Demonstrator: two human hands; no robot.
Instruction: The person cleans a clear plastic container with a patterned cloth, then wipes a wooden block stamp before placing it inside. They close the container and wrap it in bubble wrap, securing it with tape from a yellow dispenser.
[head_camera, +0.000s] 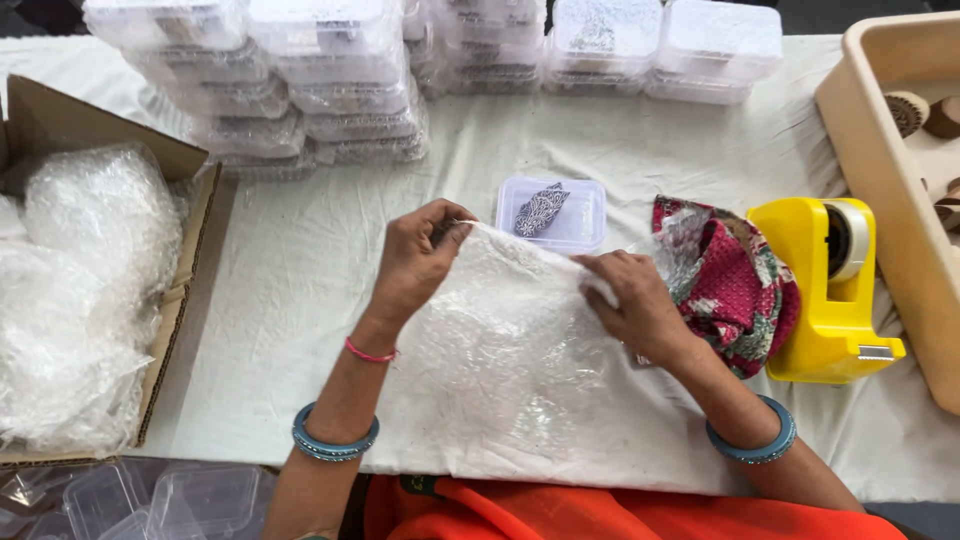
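A white cloth covers the table (300, 270). A bubble-wrap sheet (500, 350) lies at the near middle; the left hand (415, 262) pinches its far edge, the right hand (632, 300) presses it with flat fingers. It could slip or tear if tugged. Clear lidded boxes (340, 80) stack far; a cardboard carton (90, 290) sits left, a yellow tape dispenser (825, 290) right.

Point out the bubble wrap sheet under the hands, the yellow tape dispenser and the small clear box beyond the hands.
bubble wrap sheet (500, 360), head view, middle of sheet.
yellow tape dispenser (815, 300), head view, yellow body.
small clear box (585, 215), head view, lid's right part.
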